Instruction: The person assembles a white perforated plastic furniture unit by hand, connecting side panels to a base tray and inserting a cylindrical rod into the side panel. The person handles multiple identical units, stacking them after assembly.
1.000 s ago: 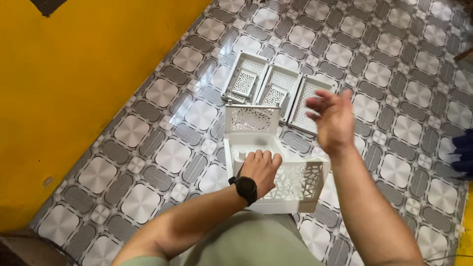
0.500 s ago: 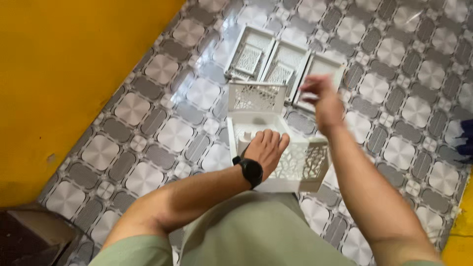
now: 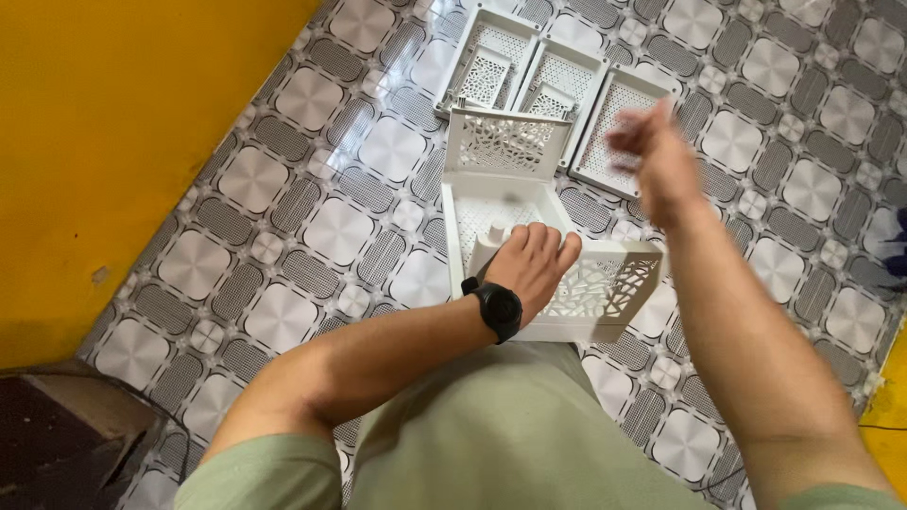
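Observation:
A white plastic basket [image 3: 605, 283] with lattice sides stands on the tiled floor in front of my knees. Its far panel [image 3: 505, 142] is upright and its right side panel is tilted. My left hand [image 3: 531, 264], with a black watch [image 3: 499, 310] on the wrist, lies inside the basket. The fingers are pressed on the base beside a small white post [image 3: 486, 247]. My right hand [image 3: 652, 161] hovers above the basket's far right corner. It is blurred by motion, and I cannot tell whether it holds anything.
Three more white lattice trays [image 3: 567, 76] lie side by side on the floor beyond the basket. A yellow wall [image 3: 113, 142] runs along the left. A dark object [image 3: 57, 444] sits at the lower left, and something blue [image 3: 893, 246] shows at the right edge.
My right hand has swung from above the basket's right side toward the far right tray. The left hand has stayed on the basket's base. The camera has shifted closer.

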